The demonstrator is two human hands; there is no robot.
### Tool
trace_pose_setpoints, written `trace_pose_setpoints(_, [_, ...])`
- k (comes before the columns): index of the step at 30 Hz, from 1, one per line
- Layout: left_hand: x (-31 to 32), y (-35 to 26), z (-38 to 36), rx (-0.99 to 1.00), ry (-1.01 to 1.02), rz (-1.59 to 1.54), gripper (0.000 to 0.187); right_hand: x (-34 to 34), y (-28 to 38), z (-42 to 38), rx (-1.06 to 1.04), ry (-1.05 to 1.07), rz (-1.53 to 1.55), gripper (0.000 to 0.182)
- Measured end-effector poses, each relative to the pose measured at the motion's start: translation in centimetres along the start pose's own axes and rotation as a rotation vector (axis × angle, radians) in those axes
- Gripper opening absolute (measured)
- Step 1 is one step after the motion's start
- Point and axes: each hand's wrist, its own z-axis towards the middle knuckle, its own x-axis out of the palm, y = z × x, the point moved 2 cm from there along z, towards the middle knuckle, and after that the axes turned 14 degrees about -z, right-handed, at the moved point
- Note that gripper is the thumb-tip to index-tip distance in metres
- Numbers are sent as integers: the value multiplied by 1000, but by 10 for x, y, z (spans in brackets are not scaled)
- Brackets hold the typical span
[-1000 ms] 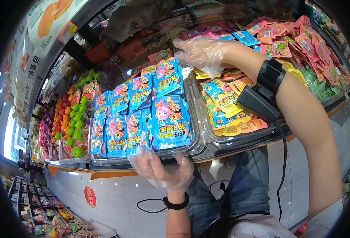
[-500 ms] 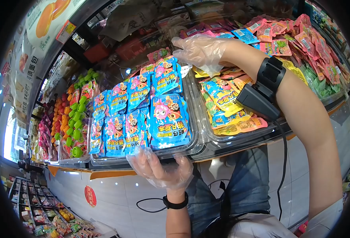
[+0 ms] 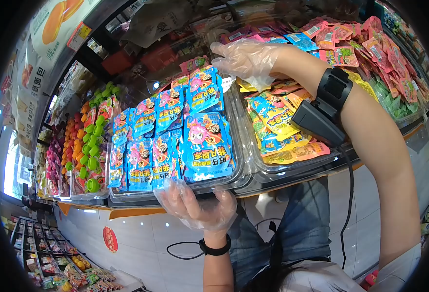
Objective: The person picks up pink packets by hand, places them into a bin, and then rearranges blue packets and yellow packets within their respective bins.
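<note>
A clear plastic tray holds several blue snack pouches with a pink cartoon figure, standing in rows. At its front edge is my left hand in a thin clear plastic glove, palm facing me. Its fingers are apart, their tips up against the rim by the lower pouches, the thumb off to the right. My right hand, gloved as well, reaches across to the back right corner of this tray. Its fingers stretch out to the left, close beside the upper blue pouches and a white tag.
A neighbouring tray on the right holds yellow and orange pouches. Pink packets pile up further right. Left stand packs with green and orange caps. A black cable hangs from the device on my right wrist.
</note>
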Motion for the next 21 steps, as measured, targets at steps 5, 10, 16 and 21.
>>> trace_pose_setpoints(5, [0, 0, 1, 0, 1, -1, 53, -4, 3, -3, 12, 11, -15, 71])
trace_pose_setpoints(10, [1, 1, 0, 3, -28, 29, 57, 12, -5, 7, -19, -41, -44, 71])
trace_pose_setpoints(16, [-1, -1, 0, -16, 17, 5, 54, 4, -4, 2, -32, -55, 40, 71])
trace_pose_setpoints(21, [-1, 0, -1, -14, 15, 9, 54, 3, -3, 2, -30, -63, 35, 71])
